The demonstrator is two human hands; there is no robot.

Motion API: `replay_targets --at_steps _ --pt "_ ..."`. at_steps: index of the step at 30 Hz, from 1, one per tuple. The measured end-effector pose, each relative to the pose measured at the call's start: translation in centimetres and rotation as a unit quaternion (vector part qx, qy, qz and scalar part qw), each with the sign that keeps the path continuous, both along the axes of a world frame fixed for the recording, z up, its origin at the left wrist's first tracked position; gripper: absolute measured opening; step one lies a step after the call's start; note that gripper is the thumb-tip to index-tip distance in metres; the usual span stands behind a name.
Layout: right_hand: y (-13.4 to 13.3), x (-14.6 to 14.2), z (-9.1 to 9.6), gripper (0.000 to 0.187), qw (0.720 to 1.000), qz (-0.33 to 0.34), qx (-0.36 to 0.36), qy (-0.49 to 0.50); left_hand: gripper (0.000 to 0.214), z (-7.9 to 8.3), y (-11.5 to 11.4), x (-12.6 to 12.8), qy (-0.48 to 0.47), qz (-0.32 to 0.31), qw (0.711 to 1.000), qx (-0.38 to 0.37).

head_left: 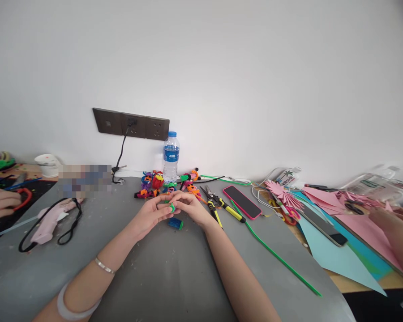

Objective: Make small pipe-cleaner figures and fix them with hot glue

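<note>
My left hand (153, 213) and my right hand (192, 207) meet above the middle of the grey table (174, 273). The fingertips of both are closed on a small green piece (172, 207), mostly covered by the fingers; an orange strand shows just above it. Directly below my hands lies a small blue piece with a green end (175, 223). Behind them stands a cluster of colourful fuzzy figures (157, 179), partly hidden by my fingers. Yellow-and-black pliers (233, 212) rest to the right of my right hand, along with a long green pipe cleaner (275, 254).
A water bottle (171, 156) stands against the wall below sockets (132, 125). At left lies a pink glue gun (49, 223) with a black cord. A pink-edged phone (242, 202) and pink paper fans (284, 193) lie at right. Other people's hands (0, 203) are at both sides.
</note>
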State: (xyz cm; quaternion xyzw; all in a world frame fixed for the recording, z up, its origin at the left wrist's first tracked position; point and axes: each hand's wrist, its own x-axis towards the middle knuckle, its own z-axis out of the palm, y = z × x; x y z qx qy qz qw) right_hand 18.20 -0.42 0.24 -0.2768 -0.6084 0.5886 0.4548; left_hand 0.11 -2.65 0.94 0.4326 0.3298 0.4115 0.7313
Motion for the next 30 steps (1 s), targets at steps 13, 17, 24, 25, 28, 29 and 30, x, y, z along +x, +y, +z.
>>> replay_targets --at_steps 13,17,24,25,28,29,30 --pt "-0.15 0.03 0.02 0.021 0.994 0.008 0.100 -0.050 0.029 -0.10 0.28 0.05 -0.020 0.060 0.998 -0.030" --pt "0.11 0.06 -0.62 0.025 0.994 0.018 0.102 -0.042 0.028 0.04 0.30 -0.02 -0.033 0.047 0.998 -0.031" --pt "0.07 -0.24 -0.44 0.024 0.995 0.013 0.088 -0.046 0.025 0.57 0.02 0.37 -0.022 0.050 0.997 -0.052" --pt "0.03 -0.28 -0.36 0.024 0.995 0.012 0.085 -0.047 0.025 0.64 -0.01 0.41 -0.017 0.052 0.997 -0.057" --pt "-0.04 -0.39 -0.36 0.024 0.995 0.002 0.079 -0.052 0.023 0.70 -0.02 0.42 -0.009 0.053 0.996 -0.065" --pt "-0.04 -0.42 -0.43 0.024 0.996 -0.002 0.078 -0.054 0.023 0.67 0.00 0.39 -0.010 0.050 0.997 -0.064" --pt "-0.03 -0.46 -0.51 0.023 0.996 -0.005 0.076 -0.054 0.023 0.63 0.04 0.35 -0.011 0.046 0.997 -0.063"
